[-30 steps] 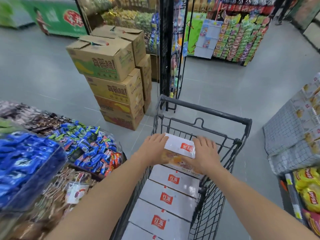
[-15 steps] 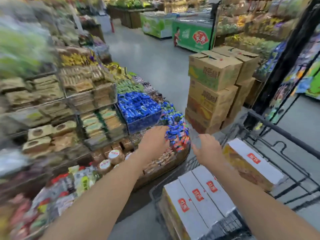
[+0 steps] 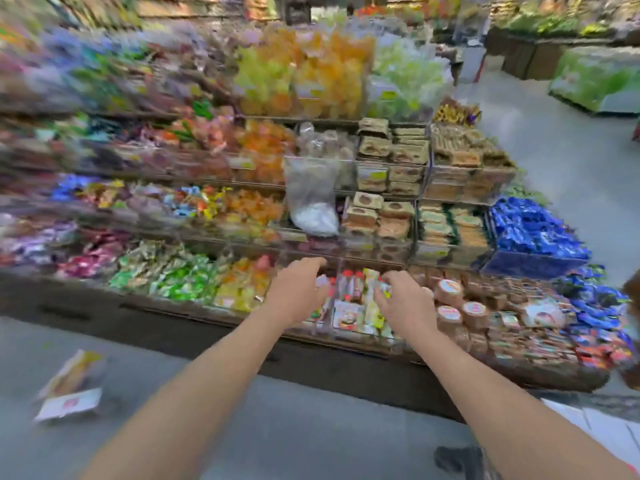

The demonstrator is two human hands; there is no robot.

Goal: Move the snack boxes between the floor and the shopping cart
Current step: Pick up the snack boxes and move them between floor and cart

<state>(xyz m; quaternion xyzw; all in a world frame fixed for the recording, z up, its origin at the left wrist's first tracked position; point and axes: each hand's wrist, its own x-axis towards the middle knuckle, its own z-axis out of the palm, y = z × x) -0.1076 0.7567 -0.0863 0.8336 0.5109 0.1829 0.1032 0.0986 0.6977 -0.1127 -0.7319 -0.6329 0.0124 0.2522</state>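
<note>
A blurred white-and-yellow cardboard snack box (image 3: 71,386) is seen at eight o'clock; the left hand (image 3: 298,292) and right hand (image 3: 403,304) are curled loosely, empty.

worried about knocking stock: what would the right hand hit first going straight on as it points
Likely the red and yellow snack packets at the front of the display: the empty right hand points forward and slightly left at them. Depth is unclear, so this is a guess.

No legible txt, whole view too blurred. Snack box (image 3: 69,386) on floor (image 3: 277,427), lower left: red logo patch on its white side, chars unreadable. Yellow-green price tags (image 3: 372,174) & printed round lids (image 3: 449,287) on display: also unreadable.
</note>
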